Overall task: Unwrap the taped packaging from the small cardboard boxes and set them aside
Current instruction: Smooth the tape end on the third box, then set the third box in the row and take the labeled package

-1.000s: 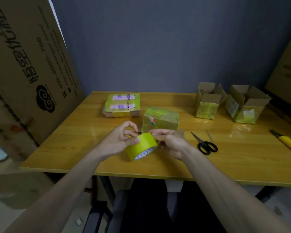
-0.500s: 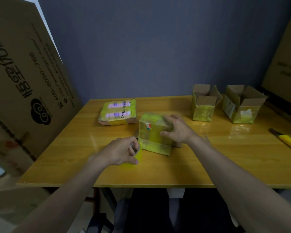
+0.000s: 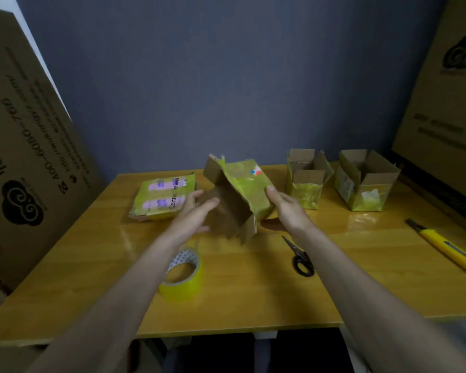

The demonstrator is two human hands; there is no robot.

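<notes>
Both hands hold taped box (image 3: pixel 240 195) tilted: left hand (image 3: pixel 193 214) fingers straight against flap, right hand (image 3: pixel 285 208) gripping side. Beyond left fingertips, flat package (image 3: pixel 163 197) reads, seemingly, "Contact lenses".

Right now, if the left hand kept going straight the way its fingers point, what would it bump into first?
The left hand already touches the opened cardboard box it points at, its straight fingers against a brown flap, so it would just push into that box.

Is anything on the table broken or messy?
The taped box held tilted between the left hand and right hand has ragged, torn-looking open flaps. The tape roll leans instead of lying flat. Nothing has spilled.
</notes>
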